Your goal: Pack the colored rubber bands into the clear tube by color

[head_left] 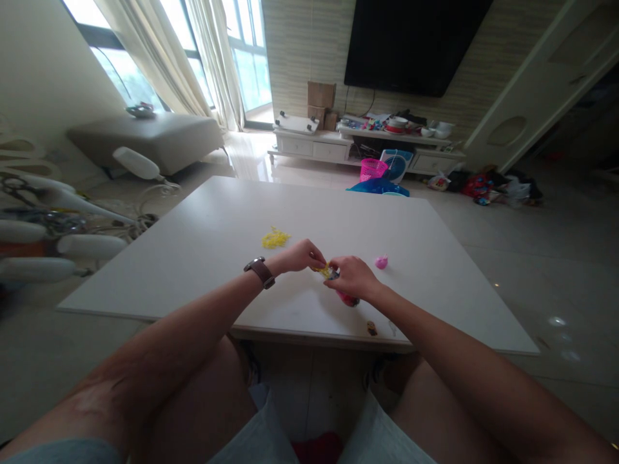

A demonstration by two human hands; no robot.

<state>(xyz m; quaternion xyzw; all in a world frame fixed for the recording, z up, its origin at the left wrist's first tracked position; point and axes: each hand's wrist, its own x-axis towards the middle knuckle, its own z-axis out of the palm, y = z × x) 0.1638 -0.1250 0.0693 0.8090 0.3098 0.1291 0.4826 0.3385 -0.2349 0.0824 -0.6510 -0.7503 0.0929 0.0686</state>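
Note:
Over the near part of the white table (207, 258), my two hands meet. My left hand (305, 256), with a watch on its wrist, is closed in a pinch on thin yellow strips (323, 271). My right hand (355, 274) is closed around a small red object (348, 298) with a pale, bluish end facing the left fingers; its kind is partly hidden by the hand. The yellow strips are at that pale end. A loose pile of yellow strips (275, 238) lies beyond my left hand. To the right of my right hand sits a small pink round thing (382, 261).
Near the front edge lie a small brown and yellow figure (371, 328) and a pale clear piece (392, 328). A blue object (380, 186) and a pink basket (373, 169) stand beyond the far edge. White lamp shades (91, 245) are at the left.

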